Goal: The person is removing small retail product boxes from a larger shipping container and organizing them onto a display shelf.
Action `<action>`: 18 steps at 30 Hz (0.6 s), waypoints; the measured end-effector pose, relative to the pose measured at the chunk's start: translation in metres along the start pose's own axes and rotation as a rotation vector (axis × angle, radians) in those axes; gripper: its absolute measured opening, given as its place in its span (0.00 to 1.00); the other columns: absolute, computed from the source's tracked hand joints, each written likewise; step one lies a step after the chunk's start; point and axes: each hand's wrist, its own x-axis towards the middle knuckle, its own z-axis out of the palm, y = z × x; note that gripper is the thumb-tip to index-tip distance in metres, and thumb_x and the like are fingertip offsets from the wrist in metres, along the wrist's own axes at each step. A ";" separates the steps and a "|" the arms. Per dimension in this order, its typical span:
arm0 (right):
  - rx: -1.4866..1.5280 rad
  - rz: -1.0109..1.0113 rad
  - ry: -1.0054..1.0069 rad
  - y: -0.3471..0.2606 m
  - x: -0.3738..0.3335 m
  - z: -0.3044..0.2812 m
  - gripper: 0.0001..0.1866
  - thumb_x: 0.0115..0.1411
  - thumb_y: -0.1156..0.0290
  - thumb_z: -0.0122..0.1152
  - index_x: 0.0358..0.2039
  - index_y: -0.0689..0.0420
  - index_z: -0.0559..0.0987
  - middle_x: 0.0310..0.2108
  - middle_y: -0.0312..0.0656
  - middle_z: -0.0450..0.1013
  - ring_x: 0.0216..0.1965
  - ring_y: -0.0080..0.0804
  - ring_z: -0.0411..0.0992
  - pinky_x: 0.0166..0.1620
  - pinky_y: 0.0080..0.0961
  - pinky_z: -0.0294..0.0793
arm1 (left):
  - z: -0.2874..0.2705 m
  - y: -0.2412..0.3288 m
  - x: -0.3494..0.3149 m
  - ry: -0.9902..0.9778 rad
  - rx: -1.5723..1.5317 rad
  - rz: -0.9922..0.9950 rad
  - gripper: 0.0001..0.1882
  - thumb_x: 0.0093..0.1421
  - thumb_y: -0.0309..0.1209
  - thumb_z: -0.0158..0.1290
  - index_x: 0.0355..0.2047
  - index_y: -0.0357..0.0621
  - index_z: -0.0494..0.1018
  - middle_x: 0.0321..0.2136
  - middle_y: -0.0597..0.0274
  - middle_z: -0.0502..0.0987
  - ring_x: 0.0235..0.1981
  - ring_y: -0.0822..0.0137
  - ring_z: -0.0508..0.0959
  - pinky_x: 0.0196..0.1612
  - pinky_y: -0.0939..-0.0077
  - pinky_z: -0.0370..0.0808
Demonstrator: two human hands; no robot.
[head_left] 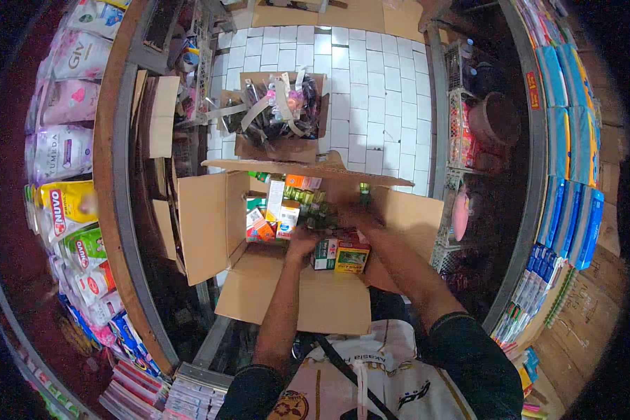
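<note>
An open cardboard box (294,290) stands in front of me with its flaps folded out. Both of my hands reach down into it. My left hand (304,241) is at the near side, beside a white and orange carton (288,218) and small green bottles (305,197). Deeper in, toward the right wall, is my right hand (355,215), dark and smeared. The fingers of both hands are lost in shadow among the bottles, so any grip is hidden. A yellow and green carton (352,258) lies below my right wrist. More small cartons (259,228) fill the left side.
Beyond the box, a smaller carton (276,150) on the white tiled floor (381,91) holds dark plastic-wrapped goods. Shelves with pouches (70,210) line the left; blue packs (584,227) line the right. Flattened cardboard (162,115) leans at the left.
</note>
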 end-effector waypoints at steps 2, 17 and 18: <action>0.149 -0.012 -0.130 0.024 -0.008 0.016 0.19 0.52 0.59 0.59 0.38 0.61 0.79 0.40 0.53 0.76 0.41 0.44 0.73 0.45 0.38 0.72 | -0.003 -0.003 0.001 -0.068 0.065 -0.096 0.27 0.50 0.29 0.63 0.50 0.39 0.67 0.43 0.60 0.76 0.40 0.64 0.78 0.41 0.66 0.77; -0.033 0.188 -0.881 -0.014 -0.022 -0.026 0.26 0.41 0.56 0.67 0.41 0.56 0.79 0.42 0.48 0.75 0.43 0.39 0.70 0.45 0.36 0.69 | -0.016 -0.011 -0.004 -0.022 0.354 0.098 0.50 0.33 0.23 0.73 0.55 0.41 0.55 0.50 0.55 0.69 0.50 0.62 0.71 0.55 0.65 0.71; -0.106 0.168 -0.888 -0.026 -0.021 -0.030 0.28 0.40 0.56 0.68 0.42 0.56 0.79 0.43 0.48 0.74 0.44 0.40 0.70 0.46 0.36 0.68 | -0.016 -0.010 -0.004 -0.032 0.344 0.123 0.50 0.33 0.23 0.73 0.55 0.41 0.55 0.50 0.55 0.69 0.50 0.62 0.71 0.55 0.65 0.71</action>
